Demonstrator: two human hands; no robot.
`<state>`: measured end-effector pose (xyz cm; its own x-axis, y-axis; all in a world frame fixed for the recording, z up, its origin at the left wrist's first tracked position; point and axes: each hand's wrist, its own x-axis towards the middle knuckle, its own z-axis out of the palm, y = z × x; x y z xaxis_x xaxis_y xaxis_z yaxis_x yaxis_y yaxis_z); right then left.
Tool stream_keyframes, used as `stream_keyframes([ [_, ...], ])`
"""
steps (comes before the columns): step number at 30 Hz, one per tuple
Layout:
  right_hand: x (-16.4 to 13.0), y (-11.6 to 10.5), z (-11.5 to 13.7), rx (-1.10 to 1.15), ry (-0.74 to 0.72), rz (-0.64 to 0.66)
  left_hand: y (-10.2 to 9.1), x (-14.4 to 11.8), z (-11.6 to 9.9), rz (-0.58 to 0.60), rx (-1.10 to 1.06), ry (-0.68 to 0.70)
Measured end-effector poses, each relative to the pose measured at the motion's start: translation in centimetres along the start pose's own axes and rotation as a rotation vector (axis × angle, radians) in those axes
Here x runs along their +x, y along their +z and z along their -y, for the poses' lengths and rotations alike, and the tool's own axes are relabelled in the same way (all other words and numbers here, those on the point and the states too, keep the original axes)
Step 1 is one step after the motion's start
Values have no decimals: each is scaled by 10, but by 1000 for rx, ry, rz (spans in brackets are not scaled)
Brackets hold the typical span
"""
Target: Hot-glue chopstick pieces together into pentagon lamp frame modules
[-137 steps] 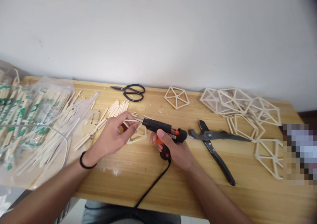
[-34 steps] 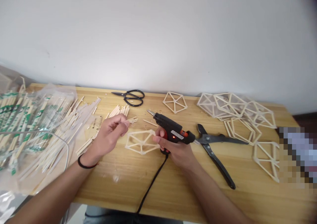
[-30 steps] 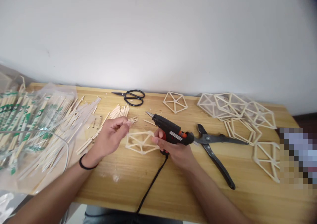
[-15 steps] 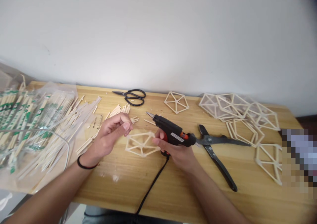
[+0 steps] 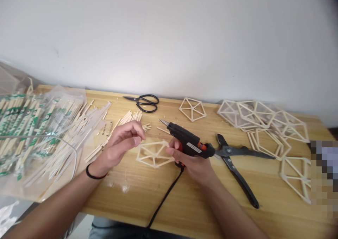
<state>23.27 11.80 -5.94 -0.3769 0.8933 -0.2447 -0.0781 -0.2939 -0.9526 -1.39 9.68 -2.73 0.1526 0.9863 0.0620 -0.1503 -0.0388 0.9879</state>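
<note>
Wooden sticks glued into a flat pentagon frame (image 5: 153, 154) lie on the tabletop (image 5: 185, 196) between our two hands. Our right hand (image 5: 194, 161) is clenched around the handle of a black and orange glue gun (image 5: 188, 143), whose metal tip points toward ten o'clock, raised just above the frame's far corner. The gun's black cord (image 5: 166, 196) runs off the near edge at six o'clock. Our left hand (image 5: 120, 145) hovers at nine o'clock from the frame, fingers (image 5: 137, 140) curled with thumb and forefinger pinched together; we cannot tell whether they hold anything. A black band sits on that wrist.

Black pliers (image 5: 237, 165) lie at three o'clock from the gun, just beside it. Scissors (image 5: 145, 102) rest at twelve o'clock near the wall, with a loose pile of short sticks (image 5: 129, 117) near them. Finished frames (image 5: 264, 122) are heaped at two o'clock, and one more (image 5: 192, 109) lies alone. Bagged chopsticks (image 5: 29, 126) fill the nine o'clock side.
</note>
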Motion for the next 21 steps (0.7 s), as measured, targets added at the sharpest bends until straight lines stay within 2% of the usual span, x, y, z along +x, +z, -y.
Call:
stream_keyframes([
  [9, 0, -1, -4, 19, 2, 7, 2, 2, 5, -64, 143, 9],
  [16, 0, 0, -2, 17, -8, 26, 5, 5, 3, -154, 259, -34],
  [21, -1, 1, 1, 14, -21, 42, 7, 4, 1, -146, 400, -44],
])
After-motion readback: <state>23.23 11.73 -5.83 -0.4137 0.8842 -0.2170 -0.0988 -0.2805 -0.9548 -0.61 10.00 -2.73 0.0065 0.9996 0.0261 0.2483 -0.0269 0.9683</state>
